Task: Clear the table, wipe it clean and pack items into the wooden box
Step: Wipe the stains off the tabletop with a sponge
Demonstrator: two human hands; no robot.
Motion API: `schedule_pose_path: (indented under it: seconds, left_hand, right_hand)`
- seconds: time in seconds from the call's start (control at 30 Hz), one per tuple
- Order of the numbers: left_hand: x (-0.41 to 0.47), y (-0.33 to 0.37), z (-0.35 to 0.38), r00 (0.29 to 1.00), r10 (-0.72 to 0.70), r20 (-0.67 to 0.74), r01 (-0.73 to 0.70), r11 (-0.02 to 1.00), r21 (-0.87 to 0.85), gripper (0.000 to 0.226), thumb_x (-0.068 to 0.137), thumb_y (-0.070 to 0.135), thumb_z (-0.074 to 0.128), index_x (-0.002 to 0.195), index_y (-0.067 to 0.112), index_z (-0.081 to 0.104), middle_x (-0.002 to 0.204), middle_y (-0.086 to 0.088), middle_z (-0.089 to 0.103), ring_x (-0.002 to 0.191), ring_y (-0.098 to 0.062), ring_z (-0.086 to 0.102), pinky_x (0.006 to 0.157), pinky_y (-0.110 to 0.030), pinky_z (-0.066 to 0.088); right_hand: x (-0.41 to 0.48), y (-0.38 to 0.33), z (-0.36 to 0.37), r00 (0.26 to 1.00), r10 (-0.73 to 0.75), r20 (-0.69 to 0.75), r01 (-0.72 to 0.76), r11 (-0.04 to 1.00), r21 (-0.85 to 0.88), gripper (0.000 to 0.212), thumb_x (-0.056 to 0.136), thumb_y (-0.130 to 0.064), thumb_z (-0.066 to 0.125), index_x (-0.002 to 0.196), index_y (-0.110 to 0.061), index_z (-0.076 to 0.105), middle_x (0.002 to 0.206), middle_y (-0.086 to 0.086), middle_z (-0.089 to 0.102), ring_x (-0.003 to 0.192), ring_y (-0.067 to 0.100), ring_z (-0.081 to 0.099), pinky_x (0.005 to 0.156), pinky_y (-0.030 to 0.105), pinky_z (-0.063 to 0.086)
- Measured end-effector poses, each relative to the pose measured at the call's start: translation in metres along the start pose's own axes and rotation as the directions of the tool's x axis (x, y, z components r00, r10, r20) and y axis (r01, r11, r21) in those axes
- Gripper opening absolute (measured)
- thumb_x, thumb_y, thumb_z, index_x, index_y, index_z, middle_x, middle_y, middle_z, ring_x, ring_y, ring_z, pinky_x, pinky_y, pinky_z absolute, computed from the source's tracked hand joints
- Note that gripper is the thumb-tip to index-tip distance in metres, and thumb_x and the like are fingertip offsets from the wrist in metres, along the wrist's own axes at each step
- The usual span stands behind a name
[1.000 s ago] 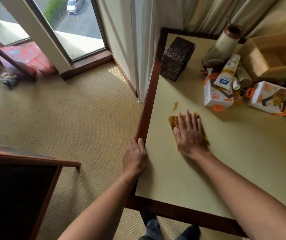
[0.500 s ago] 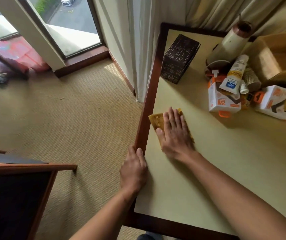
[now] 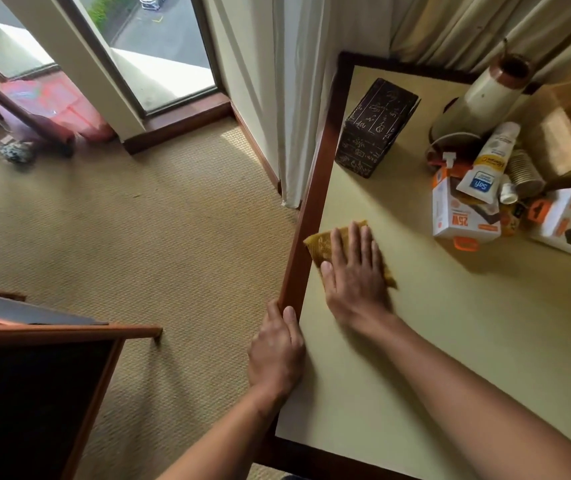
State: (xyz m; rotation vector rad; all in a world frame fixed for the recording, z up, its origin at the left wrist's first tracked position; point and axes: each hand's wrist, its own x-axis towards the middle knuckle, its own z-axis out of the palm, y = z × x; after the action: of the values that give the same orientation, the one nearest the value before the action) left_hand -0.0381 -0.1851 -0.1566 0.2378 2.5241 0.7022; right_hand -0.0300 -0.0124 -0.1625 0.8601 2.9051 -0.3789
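Here, our right grip lay flat, fingers straight and close together, pressing a mustard-yellow cloth against the pale surface, with one corner of the cloth reaching the dark wooden rim on the left. Our left grip curled over that rim nearer to us, thumb on top. At the far right stood the open wooden box, with white-and-orange cartons, a white tube and a dark carved box near it, well apart from the cloth.
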Motion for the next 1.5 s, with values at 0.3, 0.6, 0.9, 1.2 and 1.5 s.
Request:
schedule_pose_path:
  seconds: [0.3,0.6,0.9,1.2,1.5]
  left_hand:
    - [-0.002,0.001,-0.003,1.000,0.014,0.006,-0.014,0.999,-0.032,0.041,0.108,0.043,0.026,0.138,0.021,0.044,0.126,-0.012,0.068,0.109,-0.039,0.065,0.090,-0.047,0.049]
    - [-0.002,-0.001,-0.004,1.000,0.005,0.014,-0.004,0.998,-0.059,0.049,0.108,0.047,0.024,0.143,0.020,0.044,0.130,-0.014,0.067,0.114,-0.040,0.063,0.095,-0.047,0.047]
    - [-0.001,-0.004,-0.003,1.000,0.018,-0.002,-0.018,0.998,-0.063,0.043,0.108,0.045,0.025,0.131,0.018,0.048,0.124,-0.016,0.068,0.110,-0.040,0.063,0.090,-0.047,0.047]
    - [0.001,-0.004,0.003,1.000,0.008,-0.006,-0.008,0.999,-0.048,0.045,0.108,0.043,0.026,0.135,0.014,0.048,0.123,-0.019,0.068,0.110,-0.042,0.064,0.090,-0.048,0.045]
    - [0.001,-0.004,0.003,1.000,0.024,0.012,-0.023,0.998,-0.065,0.034,0.108,0.041,0.024,0.115,0.018,0.048,0.111,-0.016,0.067,0.100,-0.041,0.064,0.083,-0.048,0.046]
  right_hand:
    - [0.067,-0.027,-0.002,1.000,-0.010,0.011,0.010,1.000,-0.013,0.070,0.102,-0.048,0.020,0.161,-0.015,0.001,0.167,0.020,-0.005,0.154,0.038,-0.009,0.125,0.052,-0.001]
    - [0.017,0.057,-0.010,0.973,-0.217,0.080,0.223,0.972,-0.076,0.066,0.101,-0.049,0.022,0.161,-0.028,0.003,0.168,0.012,-0.003,0.155,0.031,-0.006,0.125,0.053,0.009]
    - [-0.002,-0.002,-0.002,0.906,-0.381,0.184,0.389,0.921,-0.008,0.067,0.103,-0.050,0.026,0.161,-0.028,0.002,0.169,0.006,-0.011,0.154,0.028,-0.015,0.126,0.046,-0.005]
    - [0.045,0.048,-0.025,0.983,0.184,0.027,-0.183,0.983,-0.015,0.067,0.104,-0.052,0.014,0.161,-0.021,-0.003,0.168,0.015,-0.003,0.155,0.035,-0.002,0.125,0.052,0.002]
    - [-0.100,0.093,0.000,0.998,0.062,0.006,-0.061,0.997,-0.048,0.066,0.102,-0.050,0.019,0.161,-0.020,0.012,0.169,0.011,0.005,0.156,0.031,-0.001,0.125,0.051,0.009]
